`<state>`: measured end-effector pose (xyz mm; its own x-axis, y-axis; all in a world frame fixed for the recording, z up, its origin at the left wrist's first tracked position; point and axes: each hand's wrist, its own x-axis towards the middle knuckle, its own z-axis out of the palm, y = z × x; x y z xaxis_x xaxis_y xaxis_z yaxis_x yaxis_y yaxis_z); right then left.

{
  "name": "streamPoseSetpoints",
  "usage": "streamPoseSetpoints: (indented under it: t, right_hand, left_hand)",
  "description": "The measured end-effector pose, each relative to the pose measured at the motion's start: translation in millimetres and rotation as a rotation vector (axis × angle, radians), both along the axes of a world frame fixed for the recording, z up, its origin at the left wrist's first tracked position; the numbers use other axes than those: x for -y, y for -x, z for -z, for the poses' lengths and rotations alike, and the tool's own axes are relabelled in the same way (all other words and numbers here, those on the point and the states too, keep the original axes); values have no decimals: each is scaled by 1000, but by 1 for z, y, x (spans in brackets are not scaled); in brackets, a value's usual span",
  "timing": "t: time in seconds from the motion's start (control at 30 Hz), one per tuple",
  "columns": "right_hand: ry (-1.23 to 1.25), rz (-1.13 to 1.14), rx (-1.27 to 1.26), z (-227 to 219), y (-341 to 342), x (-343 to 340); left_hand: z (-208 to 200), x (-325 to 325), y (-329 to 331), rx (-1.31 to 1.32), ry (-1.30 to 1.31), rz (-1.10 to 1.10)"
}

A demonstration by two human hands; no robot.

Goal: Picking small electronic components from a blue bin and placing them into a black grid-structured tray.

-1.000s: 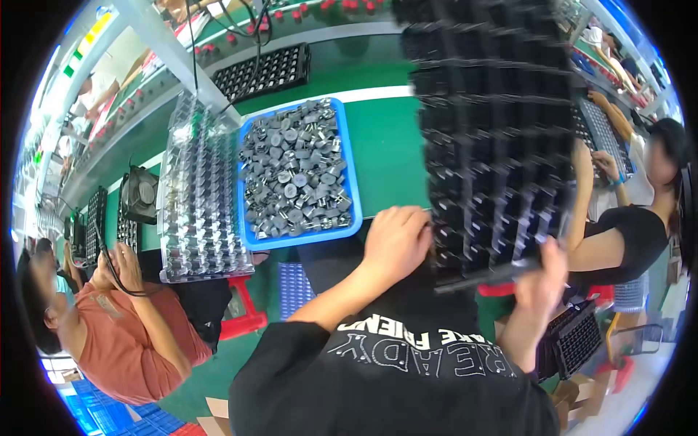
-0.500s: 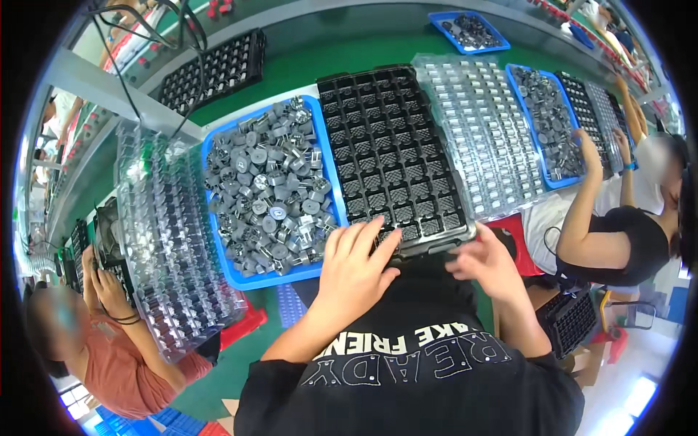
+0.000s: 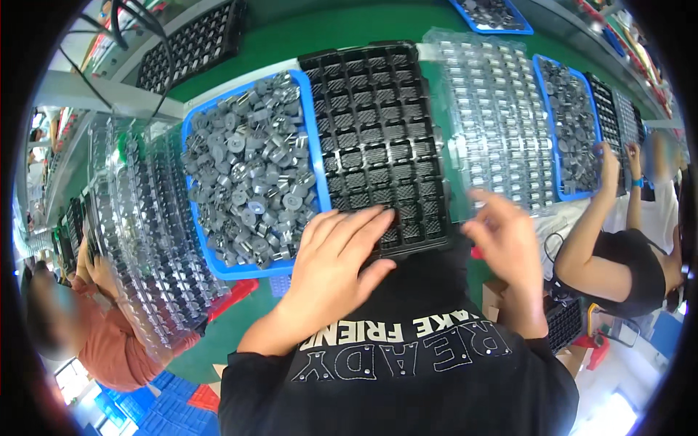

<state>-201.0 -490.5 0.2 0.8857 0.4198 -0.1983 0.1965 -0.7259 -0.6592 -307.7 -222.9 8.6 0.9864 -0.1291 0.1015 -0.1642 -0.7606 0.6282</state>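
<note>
In front of me lies a black plastic tray [image 3: 385, 131] with rows of square pockets; no parts show in them. My left hand [image 3: 338, 251] rests over its near left corner, fingers stretched out and thumb apart. Right of the tray, off its near corner, my right hand [image 3: 512, 243] is raised with loosely bent, spread fingers, slightly blurred, and nothing shows in it. It is nearest to a stack of clear plastic trays [image 3: 498, 123]. On the left, against the black tray, a blue bin [image 3: 318, 174] holds a heap of small grey round parts with metal pins [image 3: 251, 174].
More clear trays [image 3: 145, 218] tilt at the left, beside a person in a rust-coloured shirt [image 3: 116, 341]. At right, another person [image 3: 618, 261] works by a second blue bin [image 3: 560, 131]. A filled black tray [image 3: 193, 47] and another blue bin [image 3: 494, 14] stand at the back.
My right hand has moved right, away from the black tray's corner. A green gap now shows between that tray and the clear trays. My left hand stays at the near edge.
</note>
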Motion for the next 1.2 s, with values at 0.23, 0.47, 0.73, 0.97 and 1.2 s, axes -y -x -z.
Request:
streamPoseSetpoints:
  t: [0.23,0.47,0.73,0.97,1.2]
  right_hand:
    - [3,-507,308,3,-24,-41]
    - [237,-551,316,7,-12,-48]
    - [85,-499,328,10,-22,-56]
    - [49,201,436,-13,-230,-75]
    - [706,120,115,110,-492,-4]
  left_hand:
    - [-108,106,-51,922,728,-967]
    - [-106,52,-21,557,464,-68]
    - [1,-7,-14,322,199,-155]
    - [3,-29,24,359,164,-376]
    - [2,-37,43,429,148,-452]
